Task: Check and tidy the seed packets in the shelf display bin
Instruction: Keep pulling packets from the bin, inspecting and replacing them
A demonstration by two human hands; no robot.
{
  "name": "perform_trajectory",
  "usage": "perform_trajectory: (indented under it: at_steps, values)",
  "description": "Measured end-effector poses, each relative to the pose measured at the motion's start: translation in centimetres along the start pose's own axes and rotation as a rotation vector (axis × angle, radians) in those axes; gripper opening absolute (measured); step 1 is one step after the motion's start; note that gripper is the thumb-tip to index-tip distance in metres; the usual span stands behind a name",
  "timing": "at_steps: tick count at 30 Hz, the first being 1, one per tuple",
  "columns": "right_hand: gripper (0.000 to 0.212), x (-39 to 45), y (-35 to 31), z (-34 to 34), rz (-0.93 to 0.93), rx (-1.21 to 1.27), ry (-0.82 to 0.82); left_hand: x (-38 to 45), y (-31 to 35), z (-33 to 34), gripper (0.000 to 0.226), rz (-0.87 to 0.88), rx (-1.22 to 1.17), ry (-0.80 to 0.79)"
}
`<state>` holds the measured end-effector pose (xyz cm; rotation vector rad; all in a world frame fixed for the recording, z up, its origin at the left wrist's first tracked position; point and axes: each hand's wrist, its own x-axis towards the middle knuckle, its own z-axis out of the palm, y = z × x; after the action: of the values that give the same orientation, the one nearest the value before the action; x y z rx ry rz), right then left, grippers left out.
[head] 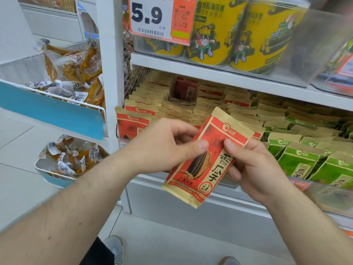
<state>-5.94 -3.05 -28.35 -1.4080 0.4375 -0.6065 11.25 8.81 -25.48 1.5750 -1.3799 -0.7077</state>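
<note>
Packet: red seed packet (209, 157) held tilted in front of the display bin (191, 109), clear of the rows.
Left hand (164, 148): thumb pinching the packet's left edge.
Right hand (254, 167): thumb on the face, fingers curled behind, gripping.
Bin: red packets upright in rows; green packets (301, 159) alongside at right.
Above: yellow canisters (215, 31), price tag (162, 18).

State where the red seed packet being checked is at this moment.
In the head view the red seed packet is centre frame, tilted, pinched between the left hand and the right hand, in front of the shelf bin's red packets.
</note>
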Motion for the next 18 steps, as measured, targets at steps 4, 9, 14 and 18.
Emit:
perform_trajectory:
  at_steps: [4, 9, 14, 18]
  values:
    - [0.049, -0.3, 0.0, -0.8, -0.034, 0.01, -0.012, 2.5, 0.5, -2.8, 0.03, 0.134, 0.425, 0.284]
    - [0.014, -0.4, 0.1, -1.0, -0.024, -0.035, 0.069, 7.8, 0.0, -4.7, 0.055, 0.018, 1.029, 0.036]
    - [0.013, -0.4, 0.2, -1.0, -0.017, -0.067, 0.1, 11.9, -1.1, -5.0, 0.052, -0.137, 1.01, -0.07]
    - [0.012, -0.6, 0.1, -1.0, -0.028, -0.111, 0.085, 13.6, -1.8, -4.7, 0.047, -0.221, 0.977, -0.108]
